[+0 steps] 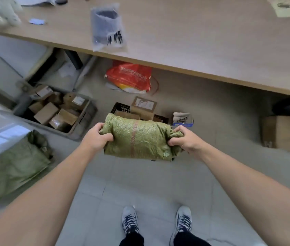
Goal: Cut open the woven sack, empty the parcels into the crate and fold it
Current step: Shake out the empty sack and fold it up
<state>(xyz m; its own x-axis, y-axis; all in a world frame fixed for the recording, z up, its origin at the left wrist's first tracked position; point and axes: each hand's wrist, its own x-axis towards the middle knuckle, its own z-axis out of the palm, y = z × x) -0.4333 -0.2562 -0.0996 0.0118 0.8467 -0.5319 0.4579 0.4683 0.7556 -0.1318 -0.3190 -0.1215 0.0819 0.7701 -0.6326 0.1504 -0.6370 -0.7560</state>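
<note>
A green woven sack (139,139) with a faded red stripe is folded into a thick bundle and held in the air above the floor. My left hand (97,136) grips its left end, fingers curled into the cloth. My right hand (183,139) grips the bunched right end. A grey crate (85,121) on the floor at the left holds several cardboard parcels (46,112). A smaller black crate (121,107) with cardboard boxes sits just behind the sack.
A long wooden table (202,41) spans the top, with a plastic bag of dark items (107,27) on it. Under it lies a red printed bag (130,77). Another green sack (13,166) lies on the floor at the left. A cardboard box (284,134) stands at the right.
</note>
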